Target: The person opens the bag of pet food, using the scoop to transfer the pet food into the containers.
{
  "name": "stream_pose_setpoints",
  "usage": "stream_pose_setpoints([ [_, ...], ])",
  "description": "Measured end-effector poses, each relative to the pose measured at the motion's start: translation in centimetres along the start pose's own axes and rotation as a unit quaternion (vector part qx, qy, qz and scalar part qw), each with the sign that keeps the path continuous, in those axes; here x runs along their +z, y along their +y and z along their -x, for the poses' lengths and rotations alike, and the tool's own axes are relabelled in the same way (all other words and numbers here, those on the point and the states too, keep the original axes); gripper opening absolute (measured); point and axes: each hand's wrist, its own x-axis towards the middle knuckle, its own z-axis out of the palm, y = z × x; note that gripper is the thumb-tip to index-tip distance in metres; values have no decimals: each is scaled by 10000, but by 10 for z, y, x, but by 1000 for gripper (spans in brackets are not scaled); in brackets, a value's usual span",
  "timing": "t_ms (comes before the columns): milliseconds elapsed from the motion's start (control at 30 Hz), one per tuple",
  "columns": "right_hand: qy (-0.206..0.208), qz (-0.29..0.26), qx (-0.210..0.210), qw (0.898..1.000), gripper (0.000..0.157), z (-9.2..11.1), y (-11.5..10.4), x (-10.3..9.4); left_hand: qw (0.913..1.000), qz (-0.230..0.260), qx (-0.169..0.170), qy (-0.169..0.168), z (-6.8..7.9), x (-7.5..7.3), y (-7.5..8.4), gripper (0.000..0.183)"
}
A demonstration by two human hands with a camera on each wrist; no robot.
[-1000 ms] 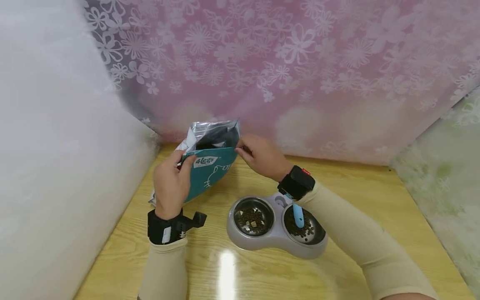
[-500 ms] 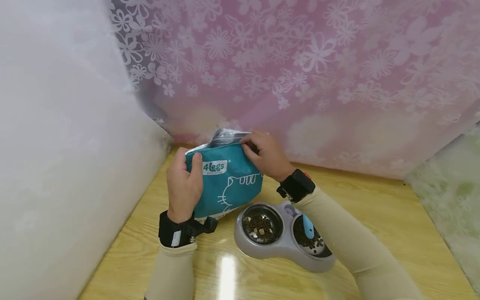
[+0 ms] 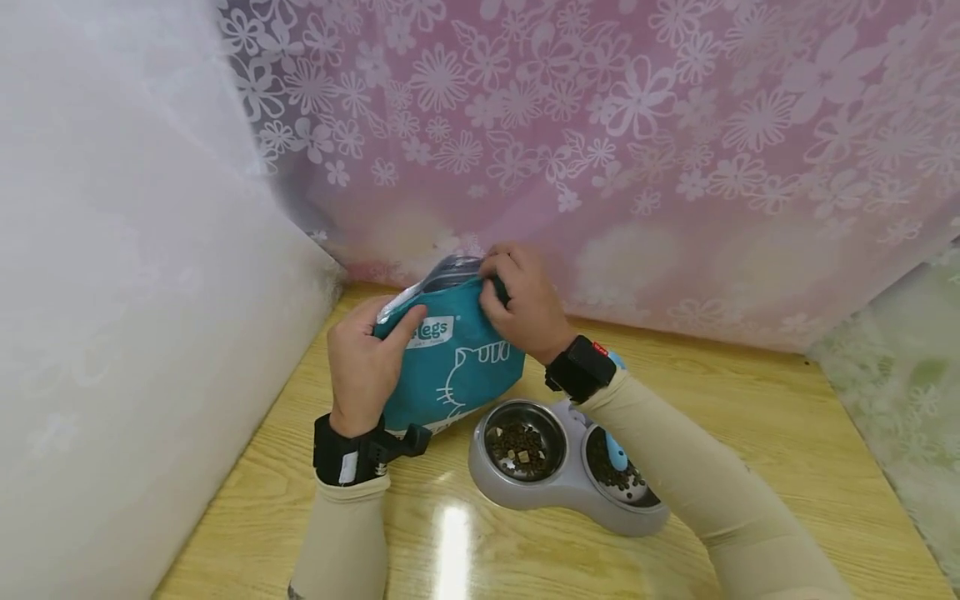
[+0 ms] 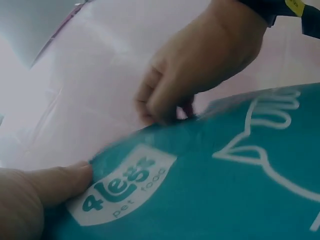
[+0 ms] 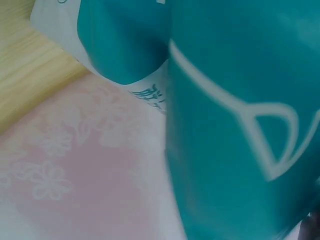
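A teal pet food bag (image 3: 442,379) with a silver lining and a white cat outline stands on the table, its top edge partly spread. At its upper left corner my left hand (image 3: 365,358) pinches the rim, thumb in front. My right hand (image 3: 525,304) grips the rim at the right with curled fingers. In the left wrist view the left thumb (image 4: 65,182) presses beside the printed label, and the right hand (image 4: 200,65) is at the rim. The bag (image 5: 240,65) fills much of the right wrist view, where hardly any of the hand shows.
A grey double pet bowl (image 3: 525,496) stands in front of the bag, with brown kibble in both bowls. A blue handle (image 3: 617,454) lies in the right bowl, partly behind the right forearm. A pink flowered backdrop (image 3: 600,167) rises behind the wooden table (image 3: 247,517).
The bag has turned its printed front toward me and its mouth has narrowed. Lately my right hand has curled further over the rim, and my left thumb has slid across the label.
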Motion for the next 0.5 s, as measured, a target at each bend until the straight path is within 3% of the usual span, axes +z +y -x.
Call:
stream_pose_setpoints([
  [100, -110, -48, -309, 9995, 38, -5, -11, 2, 9998, -2, 177, 114, 1, 2, -1, 30],
  [233, -830, -210, -858, 9926, 53, -16, -24, 4, 9990, -21, 384, 214, 2, 2, -1, 27],
  [400, -1673, -675, -752, 9807, 35, -34, -24, -3, 9985, -31, 505, 189, 2, 4, 0, 24],
  [500, -2290, -1228, -438, 9646, 25, -43, -20, -11, 9980, -27, 584, 222, 2, 5, 6, 21],
])
